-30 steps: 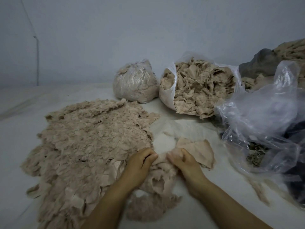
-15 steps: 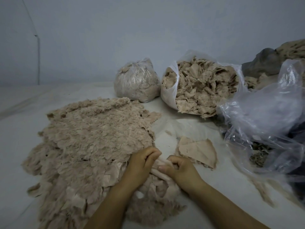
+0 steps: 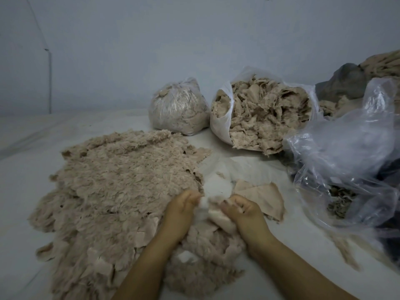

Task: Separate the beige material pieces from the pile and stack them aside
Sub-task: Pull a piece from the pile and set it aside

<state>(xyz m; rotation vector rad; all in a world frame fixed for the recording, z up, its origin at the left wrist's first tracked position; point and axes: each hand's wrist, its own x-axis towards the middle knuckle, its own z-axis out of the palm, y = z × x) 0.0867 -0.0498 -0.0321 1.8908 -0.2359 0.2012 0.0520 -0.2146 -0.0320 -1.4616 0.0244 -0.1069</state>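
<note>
Curled fingers of the left hand (image 3: 180,210) and right hand (image 3: 242,210) pinch one crumpled beige fabric piece (image 3: 216,215) between them, beside the wide fluffy beige pile (image 3: 116,191), near the white floor sheet's (image 3: 26,169) front edge.

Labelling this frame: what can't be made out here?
- Head view: fingertips of both hands blurred by motion; grip on the piece unclear.
- Dark bundle half hidden by the clear bag.
- Tied bag contents blurred by plastic.
</note>
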